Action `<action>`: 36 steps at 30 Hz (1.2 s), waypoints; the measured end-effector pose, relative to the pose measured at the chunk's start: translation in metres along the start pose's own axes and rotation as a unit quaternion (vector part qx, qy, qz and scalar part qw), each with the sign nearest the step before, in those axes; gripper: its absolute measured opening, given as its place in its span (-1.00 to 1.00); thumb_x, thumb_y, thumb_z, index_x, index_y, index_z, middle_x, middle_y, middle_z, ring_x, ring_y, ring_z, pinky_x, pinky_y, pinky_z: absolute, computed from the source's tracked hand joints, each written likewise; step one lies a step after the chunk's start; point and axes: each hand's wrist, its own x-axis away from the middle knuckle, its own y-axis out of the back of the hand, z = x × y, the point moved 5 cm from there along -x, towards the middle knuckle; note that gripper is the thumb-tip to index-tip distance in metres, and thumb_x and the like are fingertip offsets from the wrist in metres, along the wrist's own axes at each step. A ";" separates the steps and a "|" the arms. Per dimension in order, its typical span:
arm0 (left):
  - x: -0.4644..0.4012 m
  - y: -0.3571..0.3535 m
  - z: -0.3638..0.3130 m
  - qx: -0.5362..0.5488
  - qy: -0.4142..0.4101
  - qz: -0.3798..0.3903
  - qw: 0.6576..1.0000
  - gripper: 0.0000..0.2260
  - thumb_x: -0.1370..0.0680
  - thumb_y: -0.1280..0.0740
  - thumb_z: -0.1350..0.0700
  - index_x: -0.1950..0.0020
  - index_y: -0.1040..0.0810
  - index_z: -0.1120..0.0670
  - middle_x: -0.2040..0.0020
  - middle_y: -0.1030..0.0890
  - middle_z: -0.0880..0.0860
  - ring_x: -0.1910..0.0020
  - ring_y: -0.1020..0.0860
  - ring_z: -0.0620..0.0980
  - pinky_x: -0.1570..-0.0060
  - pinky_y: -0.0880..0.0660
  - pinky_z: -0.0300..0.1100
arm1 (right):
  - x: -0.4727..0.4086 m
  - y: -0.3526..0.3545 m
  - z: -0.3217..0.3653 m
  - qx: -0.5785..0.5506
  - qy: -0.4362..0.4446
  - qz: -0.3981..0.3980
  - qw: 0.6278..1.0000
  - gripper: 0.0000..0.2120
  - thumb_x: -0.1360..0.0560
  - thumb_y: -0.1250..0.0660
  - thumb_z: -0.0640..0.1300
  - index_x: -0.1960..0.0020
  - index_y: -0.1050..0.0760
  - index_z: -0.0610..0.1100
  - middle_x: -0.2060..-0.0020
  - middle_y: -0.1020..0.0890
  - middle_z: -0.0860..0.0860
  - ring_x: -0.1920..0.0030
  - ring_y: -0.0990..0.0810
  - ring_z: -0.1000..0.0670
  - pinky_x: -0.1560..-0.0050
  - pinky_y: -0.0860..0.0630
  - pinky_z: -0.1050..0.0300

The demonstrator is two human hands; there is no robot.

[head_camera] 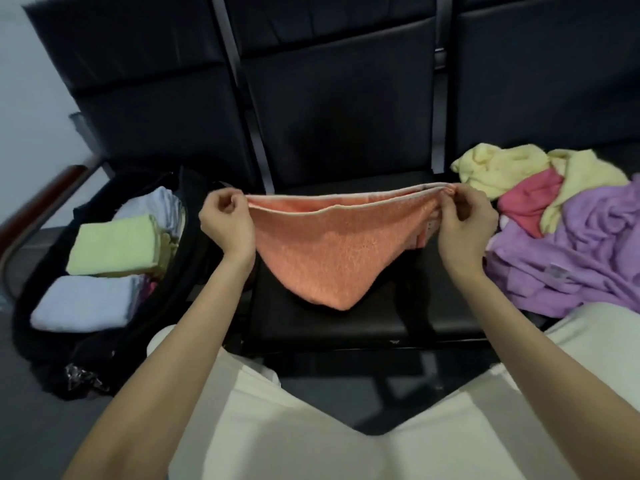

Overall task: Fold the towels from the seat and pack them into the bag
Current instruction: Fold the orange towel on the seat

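Observation:
An orange towel (332, 251) hangs doubled over above the middle black seat (346, 327), its fold sagging to a point near the cushion. My left hand (227, 225) pinches its upper left corners and my right hand (464, 225) pinches the upper right corners, stretching the top edge taut between them. A black bag (45, 348) lies open on the left, holding a folded light green towel (114, 245), a folded pale blue towel (83, 303) and more folded cloth behind them.
A loose pile sits on the right seat: yellow towels (498, 168), a pink one (530, 199) and a large purple one (581, 258). Black seat backs (339, 109) rise behind. My light-coloured trouser legs (277, 427) fill the foreground.

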 end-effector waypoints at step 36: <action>-0.089 -0.056 -0.069 -0.022 -0.078 0.121 0.989 -0.78 -0.57 -0.15 0.28 0.04 -0.60 0.12 0.10 -0.63 0.01 0.09 -0.59 -0.11 0.08 -0.52 -0.37 | -0.108 -0.035 0.063 0.061 0.049 0.079 0.994 -0.87 -0.60 -0.13 -0.26 -0.08 -0.41 -0.26 0.10 -0.50 -0.01 0.08 -0.46 0.06 0.13 -0.32 0.34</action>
